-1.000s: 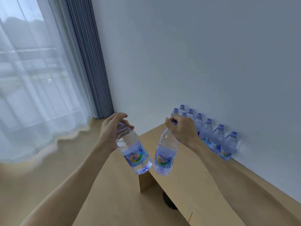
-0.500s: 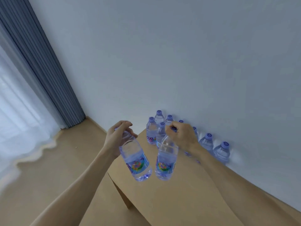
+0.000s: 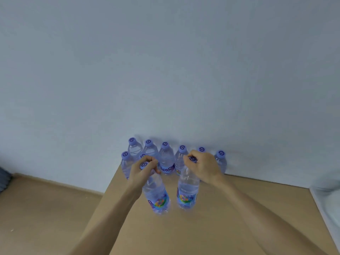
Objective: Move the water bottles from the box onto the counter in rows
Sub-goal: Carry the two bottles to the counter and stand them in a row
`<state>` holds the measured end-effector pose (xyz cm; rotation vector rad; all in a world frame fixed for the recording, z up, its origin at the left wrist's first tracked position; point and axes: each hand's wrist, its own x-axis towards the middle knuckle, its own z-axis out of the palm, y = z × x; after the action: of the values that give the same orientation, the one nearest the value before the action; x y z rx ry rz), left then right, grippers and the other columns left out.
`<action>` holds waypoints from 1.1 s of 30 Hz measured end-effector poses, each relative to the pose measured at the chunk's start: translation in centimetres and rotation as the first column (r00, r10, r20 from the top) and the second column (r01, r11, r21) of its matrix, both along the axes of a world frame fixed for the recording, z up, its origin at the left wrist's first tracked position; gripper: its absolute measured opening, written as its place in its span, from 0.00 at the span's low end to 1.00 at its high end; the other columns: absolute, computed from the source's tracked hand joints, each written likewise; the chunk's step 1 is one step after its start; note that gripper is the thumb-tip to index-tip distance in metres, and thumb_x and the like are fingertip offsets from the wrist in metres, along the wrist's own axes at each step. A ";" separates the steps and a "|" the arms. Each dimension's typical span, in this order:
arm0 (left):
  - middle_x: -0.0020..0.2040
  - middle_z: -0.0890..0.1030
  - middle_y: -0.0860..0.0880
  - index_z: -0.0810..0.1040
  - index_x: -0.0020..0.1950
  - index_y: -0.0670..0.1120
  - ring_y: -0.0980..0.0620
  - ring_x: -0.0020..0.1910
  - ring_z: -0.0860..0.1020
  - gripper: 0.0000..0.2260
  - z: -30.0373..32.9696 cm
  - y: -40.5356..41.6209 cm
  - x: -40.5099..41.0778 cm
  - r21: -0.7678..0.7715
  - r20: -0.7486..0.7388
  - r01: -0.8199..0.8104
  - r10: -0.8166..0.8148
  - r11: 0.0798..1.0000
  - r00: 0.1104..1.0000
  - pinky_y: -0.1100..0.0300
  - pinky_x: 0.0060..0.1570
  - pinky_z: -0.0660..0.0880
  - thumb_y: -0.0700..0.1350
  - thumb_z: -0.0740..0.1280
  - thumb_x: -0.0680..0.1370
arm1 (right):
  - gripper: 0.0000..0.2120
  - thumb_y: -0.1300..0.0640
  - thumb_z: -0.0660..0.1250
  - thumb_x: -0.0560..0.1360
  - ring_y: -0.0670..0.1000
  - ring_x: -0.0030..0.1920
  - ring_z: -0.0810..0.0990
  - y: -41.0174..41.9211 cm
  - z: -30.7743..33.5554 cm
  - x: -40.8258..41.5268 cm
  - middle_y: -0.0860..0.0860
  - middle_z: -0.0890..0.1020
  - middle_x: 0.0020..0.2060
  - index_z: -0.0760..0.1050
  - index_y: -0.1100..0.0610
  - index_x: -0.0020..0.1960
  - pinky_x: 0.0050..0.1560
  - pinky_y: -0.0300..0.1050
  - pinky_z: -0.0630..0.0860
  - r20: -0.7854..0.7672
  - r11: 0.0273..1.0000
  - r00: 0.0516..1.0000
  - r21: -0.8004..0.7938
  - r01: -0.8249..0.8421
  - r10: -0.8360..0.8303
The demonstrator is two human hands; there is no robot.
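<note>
Head view: each hand pinches a water bottle by its cap, left hand (image 3: 142,171) and right hand (image 3: 204,167), hanging above the counter (image 3: 230,218). Swinging bases could topple the standing rows (image 3: 166,159) behind.

1 head-worn view, forward and down, close above the counter (image 3: 230,227)

Your hands now carry both bottles (image 3: 158,197) over the counter (image 3: 220,218), nearer the row (image 3: 166,159) at the wall.

Tan counter (image 3: 230,218) carries 2 rows of water bottles (image 3: 166,159) against wall.
</note>
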<state>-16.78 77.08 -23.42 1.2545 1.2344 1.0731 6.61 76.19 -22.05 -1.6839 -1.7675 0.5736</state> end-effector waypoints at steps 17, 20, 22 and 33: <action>0.39 0.82 0.51 0.80 0.42 0.52 0.58 0.37 0.79 0.05 -4.1 2.4 1.0 0.079 -0.243 0.448 -0.418 0.891 0.875 0.65 0.38 0.75 0.49 0.75 0.73 | 0.13 0.41 0.65 0.77 0.46 0.33 0.75 -2.6 -3.9 -1.3 0.46 0.76 0.29 0.74 0.50 0.42 0.34 0.40 0.66 0.103 0.974 0.973 -0.067 0.215 -0.208; 0.42 0.82 0.53 0.79 0.44 0.56 0.58 0.40 0.80 0.08 -4.5 1.9 -0.3 0.071 -0.305 0.416 -0.378 0.906 0.874 0.67 0.39 0.75 0.54 0.75 0.71 | 0.13 0.41 0.66 0.76 0.46 0.34 0.75 -2.8 -4.2 -1.8 0.45 0.76 0.29 0.72 0.50 0.42 0.34 0.37 0.66 0.088 0.979 0.978 -0.055 0.194 -0.189; 0.46 0.81 0.56 0.77 0.48 0.57 0.59 0.47 0.79 0.10 -4.6 1.7 -1.2 0.086 -0.376 0.418 -0.359 0.904 0.854 0.68 0.44 0.75 0.54 0.75 0.71 | 0.14 0.41 0.65 0.76 0.47 0.34 0.74 -3.3 -4.8 -2.2 0.45 0.75 0.29 0.69 0.49 0.41 0.31 0.36 0.64 0.092 0.986 0.982 -0.019 0.167 -0.165; 0.49 0.73 0.57 0.77 0.62 0.49 0.61 0.41 0.72 0.17 -1.9 2.8 -3.9 0.260 -0.749 0.666 -0.289 0.699 0.596 0.73 0.45 0.67 0.47 0.74 0.74 | 0.18 0.32 0.61 0.74 0.42 0.43 0.75 -4.6 -4.6 -2.0 0.40 0.77 0.43 0.71 0.43 0.56 0.45 0.45 0.75 0.149 0.992 0.988 -0.125 -0.031 0.050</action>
<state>-20.64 79.92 -25.31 2.4147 0.9631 0.5211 4.62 71.60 -26.66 -1.8215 -1.9123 0.5961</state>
